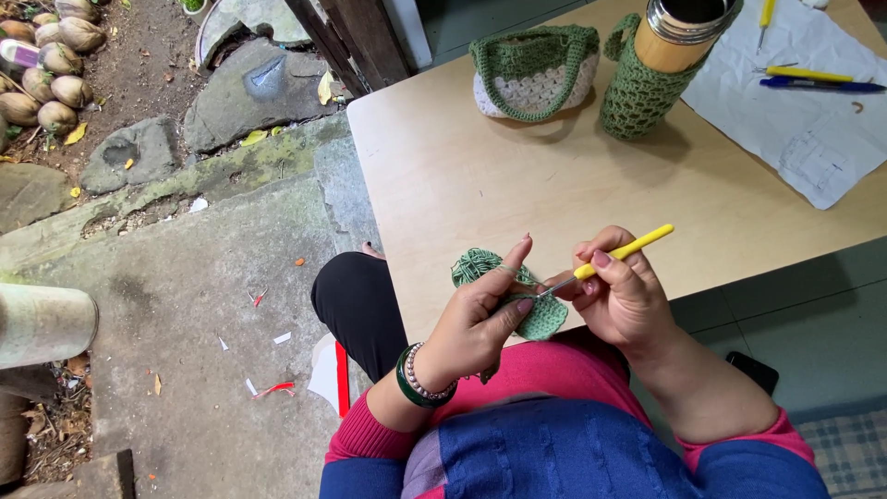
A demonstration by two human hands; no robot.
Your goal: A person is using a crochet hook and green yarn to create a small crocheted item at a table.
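Just off the table (pixel 443 176) edge nearest the person, the left hand (pixel 476 319) pinched the soft, light, floppy green crochet (pixel 540 319) at its working edge, while the right hand (pixel 624 296) clamped the stiff yellow hook (pixel 624 249) at mid-handle.

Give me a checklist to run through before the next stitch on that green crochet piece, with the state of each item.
1. Hook grip: right hand holds the yellow crochet hook near its metal end. Ok.
2. Work held: left hand pinches the green crochet piece. Ok.
3. Yarn tension: green yarn runs over the raised left forefinger. Ok.
4. Hook tip in a loop: too small to see. Cannot tell.
5. Table space beside the work: bare. Ok.
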